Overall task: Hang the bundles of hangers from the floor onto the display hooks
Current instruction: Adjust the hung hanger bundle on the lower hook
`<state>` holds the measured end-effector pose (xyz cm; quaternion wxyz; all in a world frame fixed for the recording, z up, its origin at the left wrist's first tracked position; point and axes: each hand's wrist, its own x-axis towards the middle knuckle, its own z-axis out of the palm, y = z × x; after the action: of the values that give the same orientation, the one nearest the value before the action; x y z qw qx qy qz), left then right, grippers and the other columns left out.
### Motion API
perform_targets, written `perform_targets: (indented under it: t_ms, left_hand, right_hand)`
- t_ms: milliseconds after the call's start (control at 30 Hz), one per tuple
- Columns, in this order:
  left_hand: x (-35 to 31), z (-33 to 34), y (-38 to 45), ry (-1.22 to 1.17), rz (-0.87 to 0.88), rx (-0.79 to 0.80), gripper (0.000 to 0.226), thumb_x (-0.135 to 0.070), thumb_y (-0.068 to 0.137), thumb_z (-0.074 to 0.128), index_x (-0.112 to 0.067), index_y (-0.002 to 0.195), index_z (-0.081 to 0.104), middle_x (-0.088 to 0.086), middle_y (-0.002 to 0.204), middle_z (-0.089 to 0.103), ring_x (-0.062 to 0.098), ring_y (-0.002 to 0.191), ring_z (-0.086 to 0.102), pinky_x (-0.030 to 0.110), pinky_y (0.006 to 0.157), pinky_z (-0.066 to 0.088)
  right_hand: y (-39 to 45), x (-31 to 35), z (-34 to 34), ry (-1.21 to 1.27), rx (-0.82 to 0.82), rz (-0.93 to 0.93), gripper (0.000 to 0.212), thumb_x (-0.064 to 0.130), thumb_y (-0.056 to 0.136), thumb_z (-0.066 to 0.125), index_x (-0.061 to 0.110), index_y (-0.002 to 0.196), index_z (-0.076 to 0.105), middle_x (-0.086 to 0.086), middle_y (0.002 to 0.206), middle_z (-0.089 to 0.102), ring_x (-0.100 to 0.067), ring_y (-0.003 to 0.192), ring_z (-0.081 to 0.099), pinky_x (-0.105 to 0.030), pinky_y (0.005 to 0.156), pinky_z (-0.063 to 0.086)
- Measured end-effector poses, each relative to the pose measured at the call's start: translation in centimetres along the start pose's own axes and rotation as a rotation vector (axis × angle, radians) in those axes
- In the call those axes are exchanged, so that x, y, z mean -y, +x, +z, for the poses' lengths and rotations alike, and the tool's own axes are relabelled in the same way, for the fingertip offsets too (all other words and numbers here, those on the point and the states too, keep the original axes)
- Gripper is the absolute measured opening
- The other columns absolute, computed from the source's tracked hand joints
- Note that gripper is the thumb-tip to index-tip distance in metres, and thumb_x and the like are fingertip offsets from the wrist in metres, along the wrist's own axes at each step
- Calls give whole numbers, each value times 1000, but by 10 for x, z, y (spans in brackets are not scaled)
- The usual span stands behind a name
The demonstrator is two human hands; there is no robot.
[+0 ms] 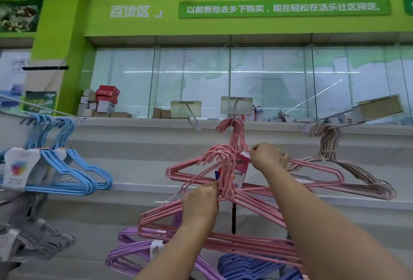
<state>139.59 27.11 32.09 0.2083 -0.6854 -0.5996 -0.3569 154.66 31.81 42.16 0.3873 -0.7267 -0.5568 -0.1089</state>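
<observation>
I see my left hand (201,199) pinching the necks of a loose bundle of pink wire hangers (214,232), their long bars running nine to three below it. My right hand (269,156) grips a hung pink bundle (237,138) just under its metal display hook (233,121). That hook sits at one o'clock from the left hand, nearer the right, so I judge the loose bundle must rise.
</observation>
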Motion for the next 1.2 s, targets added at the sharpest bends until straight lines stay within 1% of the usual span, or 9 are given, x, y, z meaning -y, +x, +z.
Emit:
perform_targets:
  t_ms: [100, 200, 367, 500, 633, 767, 867, 1000, 1200]
  left_hand:
    - [1, 0, 0, 30, -23, 9, 32, -8, 95, 40, -19, 121, 55, 6, 113, 65, 28, 103, 62, 33, 78, 46]
    - [0, 2, 1, 43, -47, 16, 29, -9, 96, 41, -17, 118, 57, 7, 109, 66, 30, 101, 63, 35, 78, 47]
    - [-3, 3, 0, -8, -146, 0, 27, -8, 95, 42, -15, 114, 60, 9, 107, 67, 31, 99, 63, 35, 77, 48]
    - [-1, 7, -12, -32, -213, -7, 28, -7, 95, 43, -16, 115, 61, 9, 107, 68, 29, 99, 63, 36, 78, 48]
    - [-2, 9, -17, -57, -165, -12, 26, -9, 95, 44, -17, 114, 61, 10, 105, 68, 29, 94, 63, 34, 75, 48]
    - [-11, 5, -19, -146, -42, -49, 36, -7, 96, 39, -17, 128, 55, 9, 125, 61, 28, 112, 56, 35, 92, 43]
    - [-18, 2, -20, -129, -16, -67, 51, -6, 99, 33, -22, 148, 31, 2, 149, 40, 20, 135, 39, 33, 112, 29]
    - [-22, 0, -20, -63, -88, -42, 56, -3, 98, 35, -20, 150, 22, 9, 143, 46, 29, 126, 48, 37, 103, 38]
    - [-24, 4, -12, -170, -110, -113, 47, -10, 99, 33, -27, 142, 41, 3, 136, 55, 25, 120, 54, 35, 96, 44]
  right_hand:
    - [-18, -5, 3, -25, -86, -48, 46, 18, 91, 51, 22, 137, 44, -9, 138, 44, -28, 128, 37, -43, 108, 23]
    - [-42, -15, 3, 129, -230, -201, 35, 10, 89, 51, 20, 122, 56, -4, 122, 56, -21, 107, 49, -33, 91, 37]
    - [-73, -27, 8, 117, 207, -273, 20, 26, 87, 50, 15, 73, 60, -3, 67, 57, -22, 65, 54, -26, 55, 37]
    - [-85, -40, 4, 492, 565, -152, 34, 37, 93, 55, 6, 86, 67, -2, 65, 65, -12, 60, 59, -27, 64, 48]
    - [-89, -52, -6, 550, 664, -88, 17, 22, 93, 59, 6, 89, 66, -3, 74, 64, -13, 65, 55, -24, 63, 45]
    - [-87, -62, -5, 591, 637, 37, 8, 15, 90, 60, 8, 90, 64, -4, 84, 59, -16, 73, 50, -26, 62, 36]
    - [-87, -65, -5, 636, 528, -112, 12, 16, 96, 54, 13, 88, 63, 2, 78, 57, -12, 74, 51, -26, 66, 40]
    - [-86, -60, -5, 238, 226, -370, 25, 34, 99, 47, 27, 110, 68, 9, 107, 69, -16, 102, 60, -28, 73, 43]
    - [-77, -63, -3, 228, 50, -286, 27, 36, 100, 44, 30, 105, 70, 7, 86, 68, -17, 79, 58, -29, 62, 36]
